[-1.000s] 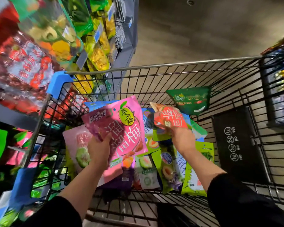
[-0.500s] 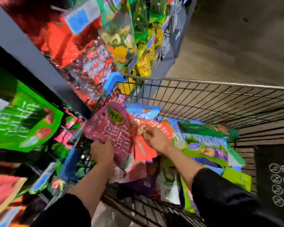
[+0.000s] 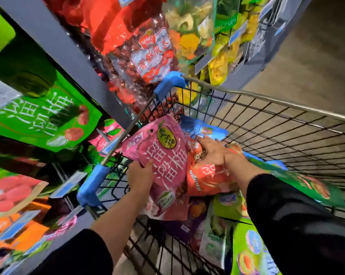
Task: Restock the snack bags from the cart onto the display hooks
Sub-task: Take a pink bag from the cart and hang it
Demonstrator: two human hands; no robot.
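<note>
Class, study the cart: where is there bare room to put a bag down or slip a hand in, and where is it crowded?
Free: the far right of the cart, bare wire beyond the blue bag, and a small bare strip of floor near the left sleeve. Crowded: the middle, where the left hand grips the pink bag and the right hand rests on the red bag, and the green bags nearer.

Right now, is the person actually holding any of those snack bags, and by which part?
Yes. The left hand grips the pink bag by its left edge, thumb on the front. The right hand lies with straight fingers on the orange bag, gripping nothing.
</note>
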